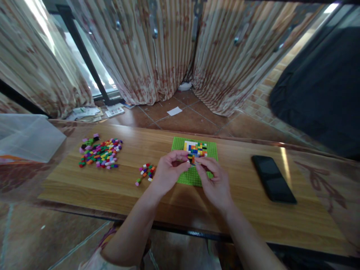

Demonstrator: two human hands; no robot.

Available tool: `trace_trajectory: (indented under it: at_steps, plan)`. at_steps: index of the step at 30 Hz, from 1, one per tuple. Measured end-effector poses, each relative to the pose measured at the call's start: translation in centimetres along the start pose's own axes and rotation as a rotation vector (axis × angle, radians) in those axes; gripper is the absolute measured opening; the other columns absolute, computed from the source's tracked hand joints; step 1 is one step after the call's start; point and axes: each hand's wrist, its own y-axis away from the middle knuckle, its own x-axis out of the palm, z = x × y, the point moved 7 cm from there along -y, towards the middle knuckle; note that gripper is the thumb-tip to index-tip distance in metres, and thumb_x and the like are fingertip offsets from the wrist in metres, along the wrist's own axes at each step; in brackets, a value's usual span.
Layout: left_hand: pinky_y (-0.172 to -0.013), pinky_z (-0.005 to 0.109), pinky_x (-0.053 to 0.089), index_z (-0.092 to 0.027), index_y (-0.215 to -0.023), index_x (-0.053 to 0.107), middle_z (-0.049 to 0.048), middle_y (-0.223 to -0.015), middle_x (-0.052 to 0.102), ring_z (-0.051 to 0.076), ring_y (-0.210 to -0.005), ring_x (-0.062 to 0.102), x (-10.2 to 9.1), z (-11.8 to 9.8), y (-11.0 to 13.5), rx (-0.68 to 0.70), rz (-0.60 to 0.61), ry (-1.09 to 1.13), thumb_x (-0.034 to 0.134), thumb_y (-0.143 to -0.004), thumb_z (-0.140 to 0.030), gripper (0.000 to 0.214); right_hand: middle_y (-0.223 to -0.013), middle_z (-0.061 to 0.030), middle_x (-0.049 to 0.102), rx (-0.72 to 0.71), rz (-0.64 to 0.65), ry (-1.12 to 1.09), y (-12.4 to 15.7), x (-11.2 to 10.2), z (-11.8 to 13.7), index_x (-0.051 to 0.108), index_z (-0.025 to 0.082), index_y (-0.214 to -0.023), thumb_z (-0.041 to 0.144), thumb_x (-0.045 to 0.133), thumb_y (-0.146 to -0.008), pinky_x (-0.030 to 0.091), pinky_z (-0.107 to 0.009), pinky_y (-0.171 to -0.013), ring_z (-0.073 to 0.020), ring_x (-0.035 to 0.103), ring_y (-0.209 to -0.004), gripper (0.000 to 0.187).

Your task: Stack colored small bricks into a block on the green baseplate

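Note:
A green studded baseplate lies on the wooden table, with a patch of small coloured bricks pressed onto its upper part. Over the plate's middle, my left hand has thumb and forefinger pinched at a few small dark and orange bricks. My right hand meets it from the other side, its fingertips closed at the same little bricks. The fingers partly cover them, so their exact number and joining are hidden. Left of my left hand lies a small group of loose bricks.
A larger heap of mixed bricks spreads over the table's left part. Beyond it stands a translucent plastic bin. A black smartphone lies to the right. Papers and a white sheet lie past the table, before striped curtains.

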Motion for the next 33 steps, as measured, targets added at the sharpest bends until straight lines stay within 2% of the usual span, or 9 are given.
trace_trajectory:
  at_steps: [6,19,26,33]
  plan:
    - [-0.075,0.026,0.052,-0.015,-0.101,0.068,0.0044,-0.085,0.074,0.013,-0.076,0.066,0.89,0.34,0.1,-0.022,0.097,0.076,0.078,-0.068,-0.019,0.034,-0.105,-0.0048,0.068,-0.011,0.053,-0.105,0.15,0.83,0.27,0.07,0.027,-0.107,0.024,0.058,-0.092,0.056,-0.031,-0.083,-0.0162,0.066,-0.098,0.019]
    - [-0.071,0.026,0.052,-0.015,-0.096,0.07,0.004,-0.082,0.074,0.013,-0.071,0.065,0.91,0.63,0.12,-0.044,0.07,0.067,0.077,-0.069,-0.025,0.03,-0.101,-0.0046,0.068,-0.037,-0.023,-0.026,0.13,0.56,0.11,0.072,0.027,-0.101,0.025,0.061,-0.09,0.057,-0.031,-0.079,-0.0165,0.067,-0.093,0.016]
    - [-0.068,0.025,0.049,-0.015,-0.092,0.072,0.0024,-0.078,0.071,0.013,-0.069,0.062,0.71,0.33,0.16,-0.032,0.054,0.035,0.079,-0.067,-0.027,0.028,-0.101,-0.0045,0.068,-0.037,-0.01,0.0,0.17,0.69,0.47,0.072,0.026,-0.099,0.025,0.064,-0.088,0.058,-0.03,-0.077,-0.0166,0.067,-0.09,0.014]
    - [-0.065,0.023,0.047,-0.014,-0.09,0.074,0.0017,-0.075,0.069,0.009,-0.064,0.058,1.04,0.4,0.47,-0.126,0.083,0.099,0.079,-0.068,-0.028,0.027,-0.101,-0.0045,0.068,-0.063,0.021,-0.011,0.28,0.88,0.83,0.072,0.025,-0.1,0.024,0.061,-0.09,0.058,-0.031,-0.078,-0.0156,0.067,-0.089,0.014]
